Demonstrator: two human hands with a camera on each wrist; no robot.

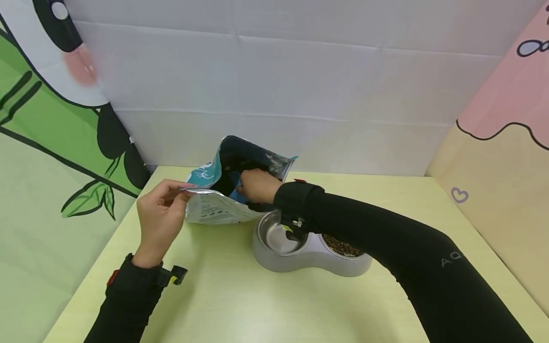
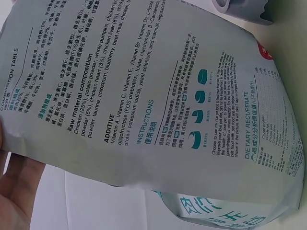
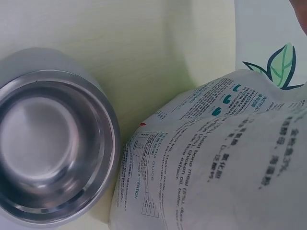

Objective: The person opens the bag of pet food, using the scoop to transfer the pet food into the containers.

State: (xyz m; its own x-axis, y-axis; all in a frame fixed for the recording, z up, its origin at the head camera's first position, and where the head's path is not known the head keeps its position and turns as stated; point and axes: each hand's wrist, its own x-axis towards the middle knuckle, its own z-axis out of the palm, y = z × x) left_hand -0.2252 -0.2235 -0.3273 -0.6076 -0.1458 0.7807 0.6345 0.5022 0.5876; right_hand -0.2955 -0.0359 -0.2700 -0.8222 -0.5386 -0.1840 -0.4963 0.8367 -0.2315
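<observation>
1. White wall sheet (image 1: pixel 300 81), upper frame; yellow table (image 1: pixel 223 305), lower frame.
2. Food bag (image 1: pixel 214 210), centre, mouth facing up, just beside double bowl (image 1: pixel 310 261).
3. Left hand (image 1: pixel 160 214), left of centre: pinches bag rim, presumably keeping mouth wide.
4. Right hand (image 1: pixel 259 185), centre: inside bag, gripping partly hidden blue scoop (image 1: pixel 236 194).
5. Double bowl, lower centre: right basin holds kibble (image 1: pixel 340 245); probably placed close for short reach.

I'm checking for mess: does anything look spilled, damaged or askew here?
Nothing stands out. The small brown kibble sits inside the grey two-bowl feeder, with none visible on the pale yellow tabletop. The white-and-teal foil bag tilts, but the left hand grips its rim and no tear shows.
</observation>
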